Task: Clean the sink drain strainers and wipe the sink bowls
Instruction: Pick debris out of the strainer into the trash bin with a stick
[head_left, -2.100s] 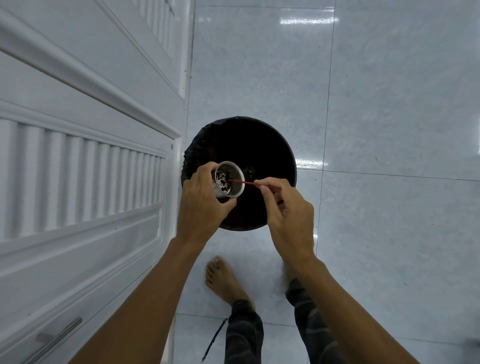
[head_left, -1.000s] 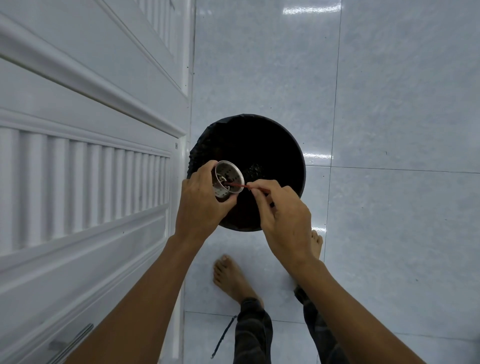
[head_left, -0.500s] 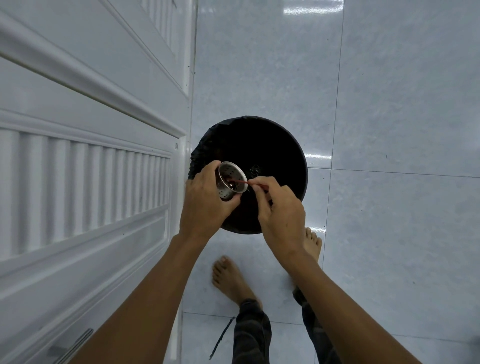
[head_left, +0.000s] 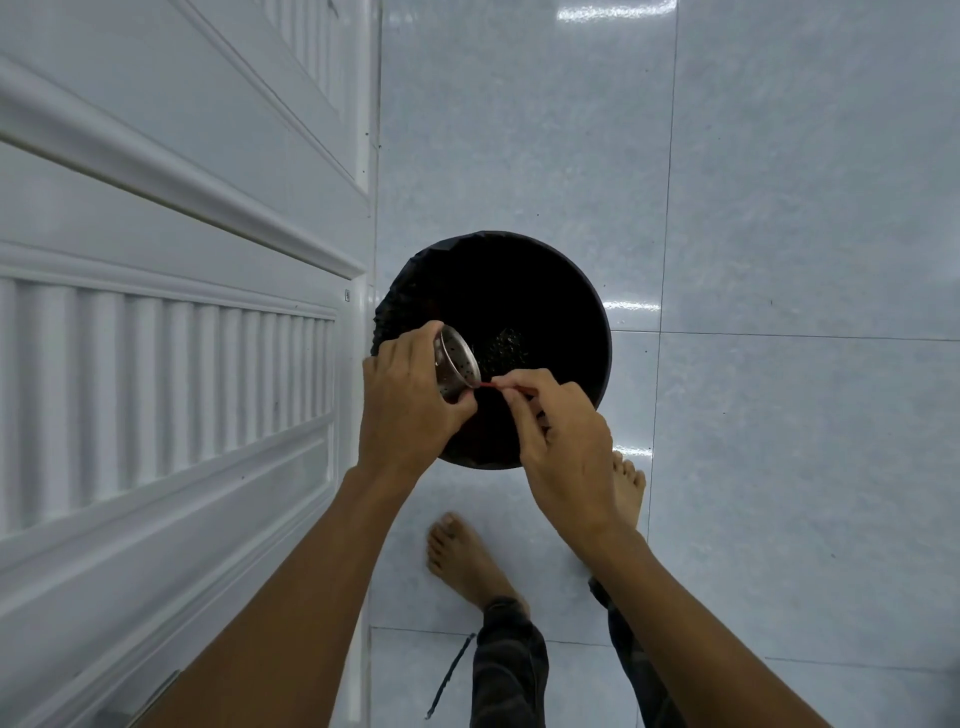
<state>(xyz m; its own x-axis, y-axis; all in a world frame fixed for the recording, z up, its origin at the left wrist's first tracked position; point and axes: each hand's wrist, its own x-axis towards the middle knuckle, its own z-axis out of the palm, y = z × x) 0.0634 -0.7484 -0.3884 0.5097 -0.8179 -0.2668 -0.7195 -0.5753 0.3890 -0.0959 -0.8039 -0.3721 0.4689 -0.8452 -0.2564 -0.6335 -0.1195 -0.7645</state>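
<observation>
- since half a second ago, strainer turned from mouth-up to tilted sideways, perforated wall now showing; held over the black bin.
- best kept over the bin's mouth, picking hole by hole so the dirt drops inside, not on the floor.
- left hand fingers clenched around the strainer.
- right hand fingers pinched on a thin red pick, tip touching the strainer's rim.
</observation>
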